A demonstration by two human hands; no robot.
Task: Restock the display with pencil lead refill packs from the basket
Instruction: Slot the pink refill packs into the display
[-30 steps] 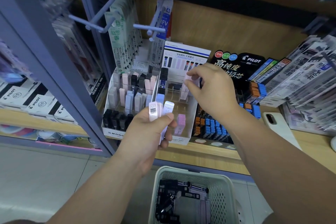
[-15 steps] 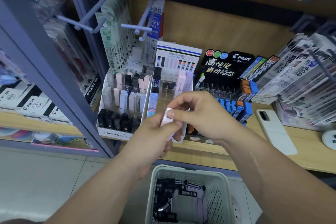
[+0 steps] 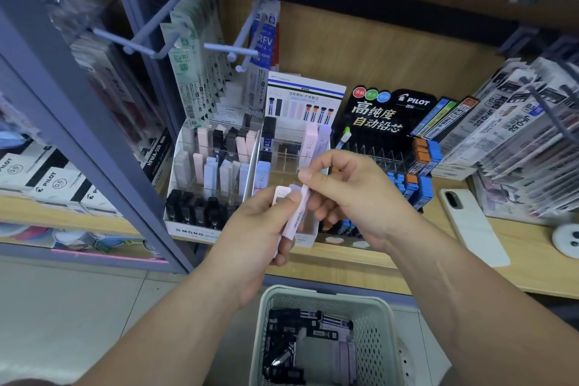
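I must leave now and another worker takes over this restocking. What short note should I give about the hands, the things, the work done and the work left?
Left grip: holds a fan of pastel packs before the display.
Right grip: pinches one pink pack in that fan.
Basket, below the shelf: many refill packs inside.
Done: two tall packs stand at the display's back.
Left: several clear slots look empty; place the held packs, then the basket's.
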